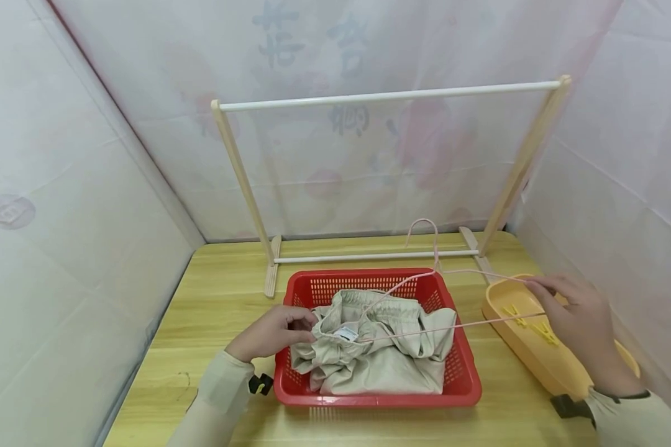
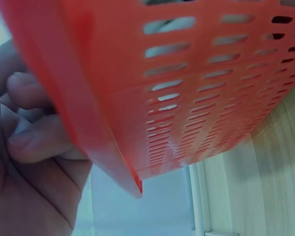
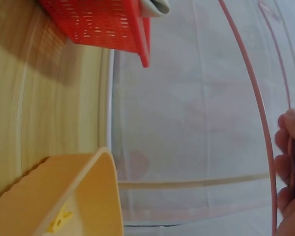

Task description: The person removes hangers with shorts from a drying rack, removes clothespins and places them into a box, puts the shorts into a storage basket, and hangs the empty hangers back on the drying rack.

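Observation:
Beige pants (image 1: pixel 386 369) with an elastic waistband and a white label lie bunched in a red basket (image 1: pixel 377 400). At the basket's left side, my left hand (image 1: pixel 274 332) pinches the waistband's left edge; the left wrist view shows its curled fingers (image 2: pixel 39 140) beside the basket rim, with the cloth there hidden. My right hand (image 1: pixel 578 316) grips the right end of a pink wire hanger (image 1: pixel 410 335) above the yellow tray. The hanger's left end reaches into the waistband opening, and its hook points up.
Behind the basket stands a wooden rack with a white top rod (image 1: pixel 391 97) and a lower rod (image 1: pixel 374 256). To the right, a yellow tray (image 1: pixel 570 366) holds yellow clips (image 1: pixel 545 332). Fabric walls (image 1: pixel 89 217) enclose the wooden table (image 1: pixel 201 310).

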`<state>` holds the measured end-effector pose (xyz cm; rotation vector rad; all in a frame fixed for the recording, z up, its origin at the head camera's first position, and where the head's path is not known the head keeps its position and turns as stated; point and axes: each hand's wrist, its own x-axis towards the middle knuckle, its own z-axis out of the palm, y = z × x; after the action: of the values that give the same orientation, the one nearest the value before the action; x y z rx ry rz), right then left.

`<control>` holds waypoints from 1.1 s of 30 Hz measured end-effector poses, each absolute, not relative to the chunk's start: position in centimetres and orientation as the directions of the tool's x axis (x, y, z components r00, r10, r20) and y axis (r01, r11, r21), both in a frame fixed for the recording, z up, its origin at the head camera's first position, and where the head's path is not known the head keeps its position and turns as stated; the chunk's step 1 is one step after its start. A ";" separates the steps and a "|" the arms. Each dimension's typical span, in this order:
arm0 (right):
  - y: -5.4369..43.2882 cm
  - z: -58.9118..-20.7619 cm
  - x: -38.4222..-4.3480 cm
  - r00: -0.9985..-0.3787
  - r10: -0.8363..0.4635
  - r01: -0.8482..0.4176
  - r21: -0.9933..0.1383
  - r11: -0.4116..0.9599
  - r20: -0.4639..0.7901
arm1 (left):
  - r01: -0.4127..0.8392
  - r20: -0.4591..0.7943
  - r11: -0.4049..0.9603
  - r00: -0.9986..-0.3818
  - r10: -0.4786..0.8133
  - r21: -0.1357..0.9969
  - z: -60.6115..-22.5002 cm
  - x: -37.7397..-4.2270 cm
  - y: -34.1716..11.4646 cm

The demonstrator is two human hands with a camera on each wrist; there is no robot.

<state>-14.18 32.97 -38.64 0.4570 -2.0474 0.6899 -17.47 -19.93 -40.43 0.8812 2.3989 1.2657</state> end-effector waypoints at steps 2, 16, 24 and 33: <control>33.2 -38.8 -14.3 -0.552 -0.045 -0.537 -0.314 0.783 0.832 | 0.387 0.039 0.414 -0.768 0.639 0.824 -40.4 -17.5 -20.0; 33.5 -39.4 -15.1 -0.479 -0.025 -0.545 -0.275 0.792 0.878 | 0.431 0.084 0.412 -0.766 0.637 0.803 -40.0 -17.6 -20.0; 27.8 -35.4 -13.7 -0.098 0.128 -0.614 -0.161 0.773 0.987 | 0.418 0.055 0.487 -0.798 0.600 0.767 -39.1 -18.2 -19.5; 27.1 -32.9 -14.1 0.011 0.086 -0.633 -0.060 0.772 0.996 | 0.382 0.011 0.512 -0.809 0.587 0.770 -39.5 -18.6 -19.2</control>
<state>-14.11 27.08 -32.91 0.4712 -1.4628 0.5946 -18.60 -19.25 -39.46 0.8202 2.5041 1.1820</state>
